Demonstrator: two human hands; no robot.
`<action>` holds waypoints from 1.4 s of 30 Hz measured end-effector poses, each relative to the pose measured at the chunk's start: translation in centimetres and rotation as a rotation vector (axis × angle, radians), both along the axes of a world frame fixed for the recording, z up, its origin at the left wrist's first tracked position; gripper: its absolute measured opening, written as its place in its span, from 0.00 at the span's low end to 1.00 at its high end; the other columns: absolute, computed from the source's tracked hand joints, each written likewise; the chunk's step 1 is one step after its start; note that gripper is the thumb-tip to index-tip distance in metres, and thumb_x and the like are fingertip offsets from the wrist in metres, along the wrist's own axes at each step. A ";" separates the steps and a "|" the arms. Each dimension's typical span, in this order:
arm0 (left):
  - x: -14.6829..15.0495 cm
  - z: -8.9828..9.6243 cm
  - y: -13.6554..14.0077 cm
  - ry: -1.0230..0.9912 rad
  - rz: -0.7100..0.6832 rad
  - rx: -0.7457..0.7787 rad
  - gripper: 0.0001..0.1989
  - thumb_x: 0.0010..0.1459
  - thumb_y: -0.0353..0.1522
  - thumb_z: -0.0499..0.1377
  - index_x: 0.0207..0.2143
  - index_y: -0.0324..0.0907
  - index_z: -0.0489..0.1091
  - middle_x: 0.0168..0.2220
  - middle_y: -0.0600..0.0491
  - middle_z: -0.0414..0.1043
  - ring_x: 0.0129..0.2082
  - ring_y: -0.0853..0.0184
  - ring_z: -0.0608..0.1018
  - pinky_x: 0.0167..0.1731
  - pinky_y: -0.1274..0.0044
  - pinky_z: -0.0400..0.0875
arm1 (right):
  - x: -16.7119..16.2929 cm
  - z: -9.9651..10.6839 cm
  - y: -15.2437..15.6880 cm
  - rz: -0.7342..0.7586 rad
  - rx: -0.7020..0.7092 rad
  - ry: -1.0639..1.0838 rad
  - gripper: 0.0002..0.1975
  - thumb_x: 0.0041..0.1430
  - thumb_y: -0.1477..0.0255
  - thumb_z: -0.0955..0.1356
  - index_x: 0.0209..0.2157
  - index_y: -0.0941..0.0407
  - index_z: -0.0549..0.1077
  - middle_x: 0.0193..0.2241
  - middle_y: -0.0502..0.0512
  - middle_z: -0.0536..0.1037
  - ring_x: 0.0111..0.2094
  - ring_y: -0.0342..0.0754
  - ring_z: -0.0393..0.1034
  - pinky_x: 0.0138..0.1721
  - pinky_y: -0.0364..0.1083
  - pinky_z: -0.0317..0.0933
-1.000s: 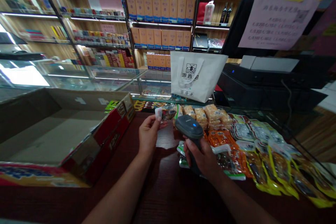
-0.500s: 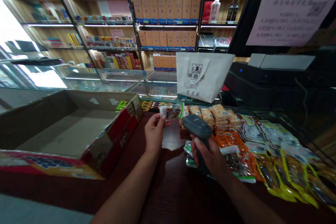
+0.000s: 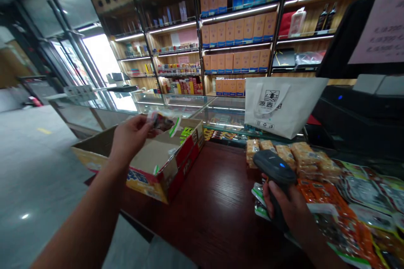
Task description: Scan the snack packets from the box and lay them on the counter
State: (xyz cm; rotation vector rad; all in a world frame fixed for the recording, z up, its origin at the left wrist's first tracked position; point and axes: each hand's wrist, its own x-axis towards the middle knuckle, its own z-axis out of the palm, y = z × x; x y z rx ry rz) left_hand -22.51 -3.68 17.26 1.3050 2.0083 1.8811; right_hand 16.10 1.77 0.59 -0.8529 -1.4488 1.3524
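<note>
My left hand (image 3: 131, 136) pinches a small clear snack packet (image 3: 162, 122) with dark contents and a green-edged end. It hangs over the open cardboard box (image 3: 186, 155), whose near walls are red and yellow. My right hand (image 3: 285, 201) grips a dark grey barcode scanner (image 3: 274, 167) by its handle, and a blue light shows on top of the scanner. Under and beside that hand lie green-edged packets (image 3: 260, 201), partly hidden by it. Just behind the scanner are wrapped tan snack blocks (image 3: 306, 159).
Orange packets (image 3: 318, 193) and silver packets (image 3: 362, 189) cover the right of the dark wooden counter (image 3: 217, 201). A white paper bag (image 3: 280, 109) stands behind them on the glass showcase. A dark machine (image 3: 362, 113) is at the right; stocked shelves (image 3: 236, 48) line the back.
My left hand has carried the snack packet leftward from the counter to above the box. The view has turned left. My right hand still holds the scanner, whose blue light now shows.
</note>
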 end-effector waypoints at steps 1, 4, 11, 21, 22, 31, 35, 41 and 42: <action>-1.5 -0.1 0.5 -0.017 -0.007 -0.165 0.10 0.46 0.36 0.70 0.26 0.39 0.75 0.18 0.57 0.75 0.19 0.68 0.77 0.21 0.80 0.70 | 0.0 -0.1 0.1 0.012 -0.003 0.011 0.22 0.64 0.51 0.67 0.28 0.54 0.70 0.15 0.46 0.70 0.15 0.43 0.62 0.20 0.43 0.58; -4.2 -1.4 2.0 -0.147 -0.099 -0.565 0.13 0.34 0.32 0.73 0.20 0.39 0.71 0.18 0.49 0.76 0.18 0.62 0.78 0.21 0.75 0.74 | 0.1 -0.2 0.4 0.033 0.010 0.035 0.21 0.65 0.51 0.67 0.30 0.54 0.70 0.16 0.46 0.70 0.15 0.42 0.61 0.18 0.43 0.59; -4.3 -5.6 3.0 -0.135 -0.371 -1.012 0.08 0.28 0.30 0.68 0.16 0.40 0.71 0.18 0.47 0.75 0.19 0.62 0.76 0.22 0.72 0.75 | 0.4 0.4 0.6 -0.005 0.037 0.068 0.21 0.64 0.50 0.68 0.30 0.54 0.70 0.15 0.46 0.69 0.15 0.43 0.62 0.18 0.42 0.58; -2.8 -3.3 2.8 0.393 -0.142 -1.057 0.07 0.32 0.31 0.66 0.20 0.42 0.73 0.29 0.39 0.80 0.37 0.42 0.81 0.38 0.57 0.75 | 1.3 2.2 0.9 -0.047 -0.026 0.175 0.23 0.60 0.48 0.70 0.29 0.55 0.73 0.13 0.47 0.70 0.14 0.42 0.62 0.17 0.41 0.58; -2.0 -2.5 2.5 0.486 -0.093 -0.957 0.08 0.37 0.33 0.66 0.24 0.42 0.76 0.36 0.37 0.80 0.44 0.40 0.80 0.44 0.56 0.73 | 1.6 2.3 1.1 -0.041 -0.033 0.206 0.21 0.60 0.50 0.70 0.30 0.55 0.74 0.13 0.47 0.70 0.14 0.42 0.62 0.17 0.41 0.58; 13.6 -5.0 1.0 0.688 -0.624 -0.200 0.12 0.59 0.41 0.60 0.39 0.51 0.81 0.42 0.49 0.82 0.42 0.55 0.81 0.47 0.70 0.73 | 3.8 5.0 2.7 -0.108 0.031 0.403 0.20 0.56 0.51 0.72 0.38 0.53 0.71 0.23 0.44 0.74 0.14 0.39 0.60 0.14 0.40 0.56; 19.2 -11.2 4.1 0.569 -0.893 -0.340 0.11 0.60 0.37 0.59 0.39 0.47 0.81 0.43 0.46 0.81 0.44 0.56 0.80 0.49 0.69 0.71 | 4.0 4.7 3.5 -0.132 0.066 0.407 0.19 0.58 0.53 0.72 0.38 0.53 0.71 0.23 0.44 0.74 0.14 0.38 0.61 0.14 0.39 0.57; 22.9 -16.3 8.3 0.734 -0.628 -0.641 0.20 0.55 0.46 0.64 0.37 0.38 0.74 0.40 0.40 0.76 0.42 0.51 0.77 0.40 0.68 0.69 | 3.6 4.2 3.7 -0.100 0.107 0.404 0.16 0.59 0.55 0.71 0.38 0.54 0.72 0.23 0.44 0.74 0.14 0.38 0.61 0.13 0.39 0.58; 23.0 -16.6 8.7 0.729 -0.620 -0.679 0.20 0.54 0.47 0.64 0.36 0.38 0.73 0.39 0.41 0.76 0.41 0.52 0.77 0.37 0.69 0.68 | 3.6 4.2 3.8 -0.097 0.110 0.404 0.16 0.59 0.56 0.71 0.37 0.54 0.72 0.23 0.43 0.74 0.14 0.38 0.61 0.13 0.38 0.58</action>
